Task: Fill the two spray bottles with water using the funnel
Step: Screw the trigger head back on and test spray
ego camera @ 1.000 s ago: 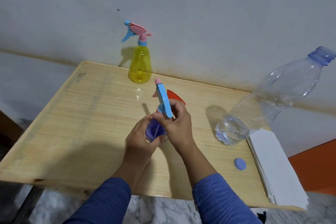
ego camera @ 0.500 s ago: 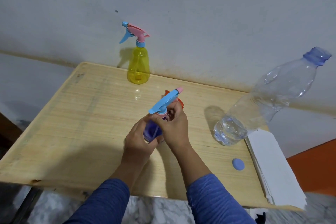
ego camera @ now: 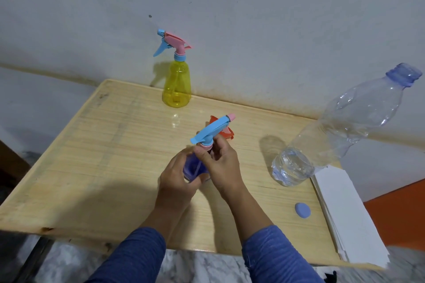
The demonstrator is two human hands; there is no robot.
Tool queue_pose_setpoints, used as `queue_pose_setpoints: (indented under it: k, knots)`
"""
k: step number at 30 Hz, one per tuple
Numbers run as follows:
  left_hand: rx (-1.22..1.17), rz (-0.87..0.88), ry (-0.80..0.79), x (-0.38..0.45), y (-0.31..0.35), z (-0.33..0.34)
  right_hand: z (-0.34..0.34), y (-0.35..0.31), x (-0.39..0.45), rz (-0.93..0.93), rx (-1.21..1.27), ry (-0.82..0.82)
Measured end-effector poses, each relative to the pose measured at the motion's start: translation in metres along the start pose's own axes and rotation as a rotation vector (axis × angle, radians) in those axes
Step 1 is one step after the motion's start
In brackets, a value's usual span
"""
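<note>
A purple spray bottle [ego camera: 192,169] stands at the middle of the wooden table [ego camera: 96,163]. My left hand [ego camera: 176,179] grips its body. My right hand [ego camera: 222,163] pinches the collar under its blue spray head [ego camera: 210,132], whose pink nozzle points to the back right. An orange funnel [ego camera: 224,131] lies behind the bottle, mostly hidden by the head. A yellow spray bottle [ego camera: 176,86] with a pink and blue head stands upright at the back edge by the wall. A large clear water bottle [ego camera: 340,128], uncapped, holds a little water at its base.
A blue bottle cap [ego camera: 302,210] lies on the table near the front right. A stack of white paper [ego camera: 345,213] lies along the right edge. The wall runs right behind the table.
The blue spray head has turned on the purple bottle: its pink nozzle pointed away to the back, and now it points to the back right. Both hands stay on the bottle.
</note>
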State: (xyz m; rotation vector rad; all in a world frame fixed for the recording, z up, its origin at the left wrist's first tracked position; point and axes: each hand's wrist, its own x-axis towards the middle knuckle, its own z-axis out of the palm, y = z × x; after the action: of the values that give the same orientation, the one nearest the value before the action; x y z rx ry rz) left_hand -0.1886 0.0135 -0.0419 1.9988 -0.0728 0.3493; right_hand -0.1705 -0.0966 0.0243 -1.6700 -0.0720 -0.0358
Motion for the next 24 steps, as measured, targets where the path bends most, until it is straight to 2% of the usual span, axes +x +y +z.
queue_pose_setpoints:
  k: [3, 8, 14, 19, 24]
  knots:
    - [-0.004, 0.007, 0.003, 0.0002, -0.0007, 0.0003, -0.0016, -0.0003, -0.0008, -0.006, -0.016, -0.012]
    - [-0.005, 0.015, 0.008, 0.0008, 0.0012, -0.0001, 0.0035, 0.0001, 0.0030, 0.054, 0.100, 0.097]
    - [-0.008, -0.005, -0.003, 0.0010, -0.0014, 0.0012, 0.0006, 0.0034, -0.0043, 0.030, 0.101, -0.002]
    - [0.006, 0.023, -0.001, 0.0009, 0.0005, 0.0001, 0.0058, 0.0013, -0.0002, 0.092, 0.171, 0.082]
    - [0.011, 0.035, 0.007, 0.0000, -0.0015, 0.0011, -0.0006, 0.0025, -0.0023, 0.056, 0.126, -0.034]
